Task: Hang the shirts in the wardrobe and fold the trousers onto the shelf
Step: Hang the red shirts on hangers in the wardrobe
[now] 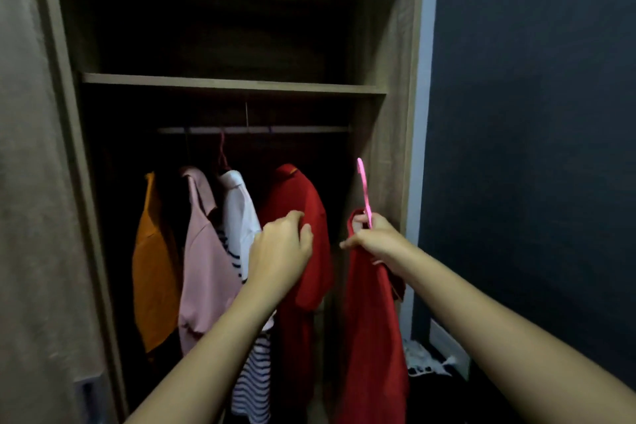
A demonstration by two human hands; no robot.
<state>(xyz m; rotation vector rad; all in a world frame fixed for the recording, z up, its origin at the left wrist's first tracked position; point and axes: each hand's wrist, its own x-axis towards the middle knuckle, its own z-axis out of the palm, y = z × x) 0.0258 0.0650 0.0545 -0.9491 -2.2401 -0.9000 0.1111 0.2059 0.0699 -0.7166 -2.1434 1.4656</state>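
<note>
Head view looks into the open wardrobe [389, 45], and by my reading the shirt half of the job is well along while the trouser half has not started. Four garments hang from the rail [309, 129]: an orange shirt [151, 268] at the left, a pink shirt [206, 268] beside it, a white shirt with striped lower part [241, 217], and a hanging red shirt [296, 193] nearest the middle. To the right of that the rail is bare as far as the wardrobe's side wall. A second red shirt [371, 337] is not yet on the rail: it hangs from a pink hanger [363, 186] whose hook points up, below rail height and just inside the right wall. The right hand [375, 237] grips the hanger's neck, fingers wrapped round it with the collar bunched at the palm. The left hand [278, 248] is on the shoulder of the hanging red shirt, fingers bent against the cloth; whether they pinch it or only press it aside I cannot tell. What seems left is hooking this hanger into the free stretch of rail, then all the trousers. No trousers show anywhere. The shelf [234, 83] above the rail shows only its front edge, and the space over it is too dark to judge. A pale crumpled heap [426, 365] lies on the floor outside the wardrobe at the right; what it is cannot be made out.
</note>
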